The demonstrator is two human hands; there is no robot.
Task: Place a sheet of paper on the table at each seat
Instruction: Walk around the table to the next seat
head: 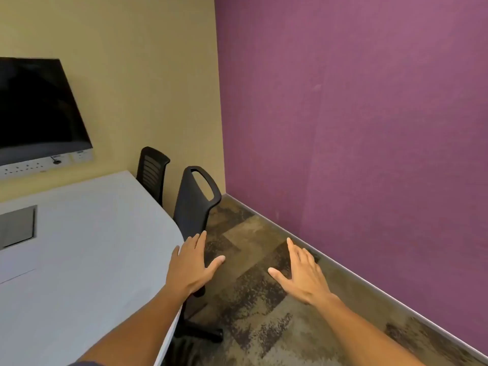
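Observation:
A long pale grey table (87, 260) fills the lower left. A white sheet of paper (13, 270) lies flat on it at the left edge of view, only partly visible. Two black chairs stand along the table's right side: the near chair (194, 207) beside the curved edge and the far chair (151, 173) by the yellow wall. My left hand (191, 265) hovers flat, fingers spread, over the table's right edge just in front of the near chair, holding nothing. My right hand (301, 273) is also spread and holds nothing, above the carpet.
A dark screen (37, 107) hangs on the yellow wall above a socket strip (39, 165). A grey hatch (17, 227) is set into the tabletop. A purple wall (356, 128) runs along the right, with a strip of patterned carpet (264, 313) between it and the table.

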